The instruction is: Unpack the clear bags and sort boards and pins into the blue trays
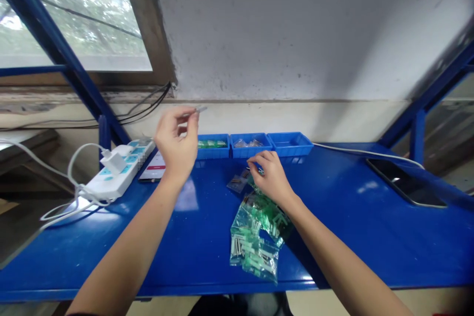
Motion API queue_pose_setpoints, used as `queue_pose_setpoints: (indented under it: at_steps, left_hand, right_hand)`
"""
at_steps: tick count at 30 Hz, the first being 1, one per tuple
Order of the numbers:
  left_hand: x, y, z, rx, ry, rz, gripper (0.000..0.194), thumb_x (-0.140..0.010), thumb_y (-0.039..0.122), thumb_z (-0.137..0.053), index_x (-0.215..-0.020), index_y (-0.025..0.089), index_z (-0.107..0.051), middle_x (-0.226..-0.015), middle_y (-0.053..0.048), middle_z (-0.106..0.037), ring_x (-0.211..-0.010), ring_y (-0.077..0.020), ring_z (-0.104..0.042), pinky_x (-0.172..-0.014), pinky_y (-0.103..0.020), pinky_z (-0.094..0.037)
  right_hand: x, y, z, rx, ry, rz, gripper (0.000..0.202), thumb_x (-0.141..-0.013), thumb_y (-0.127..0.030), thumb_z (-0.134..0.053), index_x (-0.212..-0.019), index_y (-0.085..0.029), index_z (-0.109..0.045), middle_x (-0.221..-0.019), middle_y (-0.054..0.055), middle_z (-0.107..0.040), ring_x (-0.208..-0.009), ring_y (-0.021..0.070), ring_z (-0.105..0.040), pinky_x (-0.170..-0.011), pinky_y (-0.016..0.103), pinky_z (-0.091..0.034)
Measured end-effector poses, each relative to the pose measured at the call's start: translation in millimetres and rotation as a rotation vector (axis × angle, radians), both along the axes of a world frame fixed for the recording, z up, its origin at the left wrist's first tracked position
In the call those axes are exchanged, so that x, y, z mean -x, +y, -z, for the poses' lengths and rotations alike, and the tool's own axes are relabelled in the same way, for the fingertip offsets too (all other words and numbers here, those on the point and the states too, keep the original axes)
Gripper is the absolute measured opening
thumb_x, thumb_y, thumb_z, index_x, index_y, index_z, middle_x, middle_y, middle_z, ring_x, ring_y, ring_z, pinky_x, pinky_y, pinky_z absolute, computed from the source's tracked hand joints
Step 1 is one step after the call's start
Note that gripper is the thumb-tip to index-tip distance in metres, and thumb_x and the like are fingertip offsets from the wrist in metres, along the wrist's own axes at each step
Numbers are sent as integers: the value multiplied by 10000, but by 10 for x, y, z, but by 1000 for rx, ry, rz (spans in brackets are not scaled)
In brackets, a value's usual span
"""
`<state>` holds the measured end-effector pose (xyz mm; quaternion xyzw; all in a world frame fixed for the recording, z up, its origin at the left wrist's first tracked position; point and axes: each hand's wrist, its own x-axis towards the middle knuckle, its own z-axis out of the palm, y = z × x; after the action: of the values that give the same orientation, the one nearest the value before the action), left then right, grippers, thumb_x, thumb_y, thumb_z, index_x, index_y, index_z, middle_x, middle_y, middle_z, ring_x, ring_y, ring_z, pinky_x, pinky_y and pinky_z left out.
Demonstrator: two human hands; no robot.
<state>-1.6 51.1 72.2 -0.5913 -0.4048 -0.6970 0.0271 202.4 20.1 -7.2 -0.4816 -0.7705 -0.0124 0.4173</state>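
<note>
Your left grip [177, 140] holds a thin pale piece [201, 108] pinched between thumb and fingertips, raised clear of the counter [351, 237]; blur hides what it is. Take the heap of green bags [254, 222] as the middle of the dial: that piece is near eleven o'clock. At twelve, your right grip [271, 175] is narrow, fingertips drawn together at the heap's far edge, though you cannot tell from here whether they hold anything. A clear bag [237, 185] lies just beside those fingers, toward eleven. The piece could slip, since only your fingertips carry it, and a slick bag could slide, since the bags overlap loosely. Further out, the left tray [213, 153] is at eleven, the middle tray [252, 152] at twelve and the right tray [292, 150] toward one. A lit phone [151, 173] lies at ten, beneath your raised forearm's side, where a low sweep might knock it.
</note>
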Motion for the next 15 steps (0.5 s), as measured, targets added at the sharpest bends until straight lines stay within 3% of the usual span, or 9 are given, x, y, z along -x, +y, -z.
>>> queue_pose_setpoints:
  at_steps: [3,5,8,12,15]
  left_hand:
    - [-249,134,-21,106,267,73,202,-900,260,-448,-1022,176,-585,-1027,-65,-623,-935,-158,-600,-726,-248,-484]
    - [-395,205,141,363,626,220,212,-866,289,-501,-1024,190,-603,-1002,-70,-640,-941,-189,-602,-799,-301,-468]
    - [-448,189,517,635,849,320,267,-787,346,-599,-1014,211,-633,-1017,-91,-650,-823,-210,-626,-735,-319,-472]
    - [-256,-9,899,736,903,323,255,-674,321,-703,-908,239,-643,-1001,-66,-649,-916,-274,-593,-726,-348,-447]
    - [-144,-119,969,746,849,248,80,-733,251,-645,-791,233,-593,-885,-27,-628,-896,-244,-568,-736,-336,-424]
  right_hand:
    - [-66,49,13,29,-1,19,161,-860,-221,-496,-855,-186,-653,-842,71,-598,-888,226,-481,-823,354,-399]
    - [-105,83,40,68,-24,42,156,-862,-235,-493,-863,-191,-642,-841,65,-606,-874,223,-491,-818,352,-386]
    - [-149,117,100,201,-121,67,152,-857,-245,-497,-862,-187,-638,-786,60,-614,-805,207,-503,-773,330,-377]
    - [-123,93,163,283,-257,44,164,-850,-261,-505,-820,-193,-651,-775,80,-611,-828,224,-492,-728,323,-363]
    - [-45,43,140,258,-231,-10,167,-848,-267,-508,-852,-196,-659,-813,86,-608,-864,231,-486,-744,332,-365]
